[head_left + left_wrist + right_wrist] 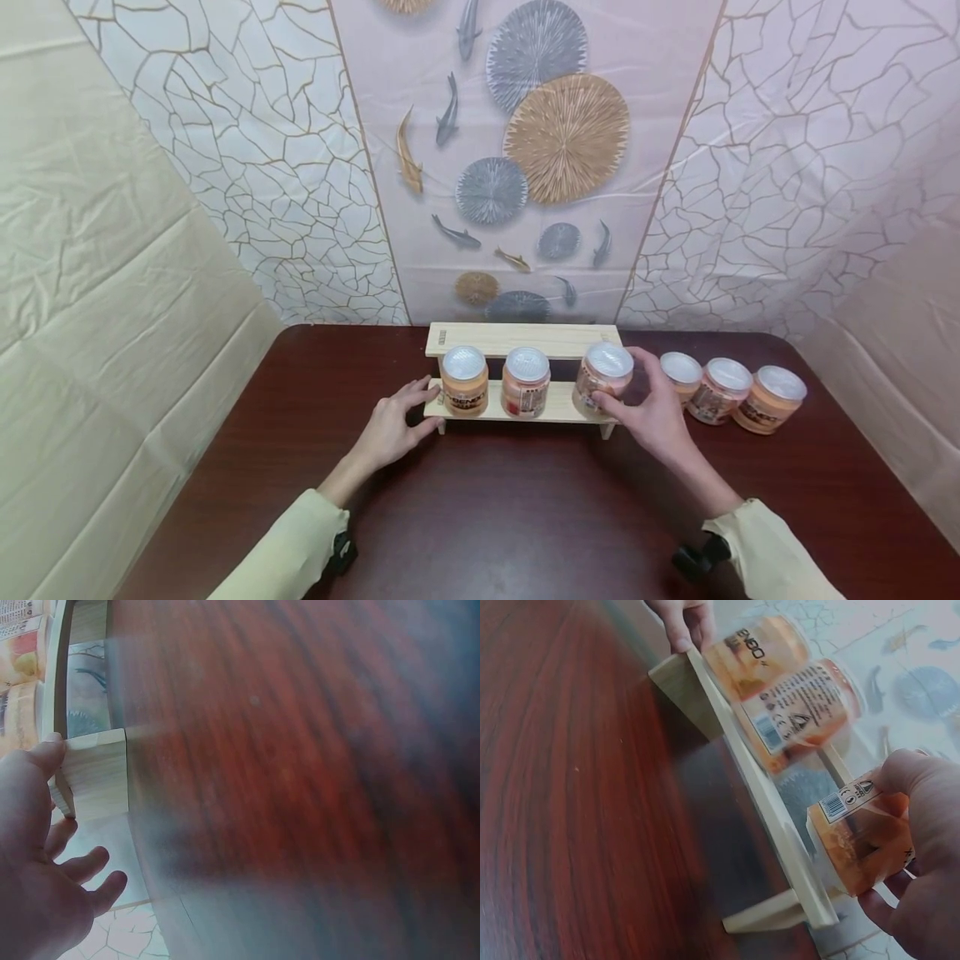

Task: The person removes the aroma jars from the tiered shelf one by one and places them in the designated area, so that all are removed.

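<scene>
1. Patterned cloth: hung behind the work area, printed with fish, discs and a crackle design.
2. Tabletop: dark reddish brown, wood-grained; carried everything below.
3. Wooden shelf: two-tiered, stood near the rear edge; its lower board faced front.
4. Left hand: gripped the shelf's left end between thumb and forefinger, other fingers spread loosely.
5. Right hand: thumb and fingers closed around the held jar, over the right end of the lower board. Tilted in right wrist view; base contact could not be determined.
6. Left jar and middle jar: upright on the lower board, lidded, set apart.
7. Three more jars: lidded, in a close row on the tabletop, right of the shelf.
</scene>
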A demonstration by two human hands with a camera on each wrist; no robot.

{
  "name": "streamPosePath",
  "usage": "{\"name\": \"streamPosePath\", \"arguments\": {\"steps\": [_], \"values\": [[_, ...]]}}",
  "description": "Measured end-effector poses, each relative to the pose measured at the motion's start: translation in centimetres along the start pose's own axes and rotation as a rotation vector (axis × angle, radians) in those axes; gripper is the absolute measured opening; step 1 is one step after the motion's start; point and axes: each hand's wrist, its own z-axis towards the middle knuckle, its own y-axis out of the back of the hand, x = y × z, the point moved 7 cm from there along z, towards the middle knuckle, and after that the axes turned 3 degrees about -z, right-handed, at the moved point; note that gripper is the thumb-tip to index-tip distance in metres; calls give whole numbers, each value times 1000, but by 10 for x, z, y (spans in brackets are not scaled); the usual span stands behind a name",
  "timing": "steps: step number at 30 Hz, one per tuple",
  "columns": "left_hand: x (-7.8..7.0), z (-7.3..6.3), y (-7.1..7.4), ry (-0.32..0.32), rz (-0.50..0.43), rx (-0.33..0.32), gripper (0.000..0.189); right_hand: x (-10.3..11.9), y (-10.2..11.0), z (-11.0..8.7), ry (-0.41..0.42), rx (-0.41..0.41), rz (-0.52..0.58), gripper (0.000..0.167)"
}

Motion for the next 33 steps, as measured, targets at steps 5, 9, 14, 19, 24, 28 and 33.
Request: {"name": "streamPosePath", "arguments": {"steps": [5, 9, 14, 19, 24, 28, 33], "values": [[1, 0, 0, 2, 2, 2, 48, -5, 12, -2, -41, 8, -10, 71], [0, -1, 0, 7, 8, 5, 48, -7, 22, -4, -55, -20, 16, 71], [1, -1, -1, 10, 5, 2, 47, -8, 34, -7, -42, -57, 44, 71], [0, -1, 0, 5, 4, -4, 47, -11, 44, -13, -57, -75, 23, 73], [-1, -1, 0, -5, 4, -6, 47, -14, 52, -20, -66, -96, -47, 74], [0, -1, -1, -13, 5, -14, 47, -18, 58, -26, -85, -112, -96, 74], [-1, 0, 0, -11, -1, -15, 48, -22, 64, -30, -92, -121, -118, 74]]}}
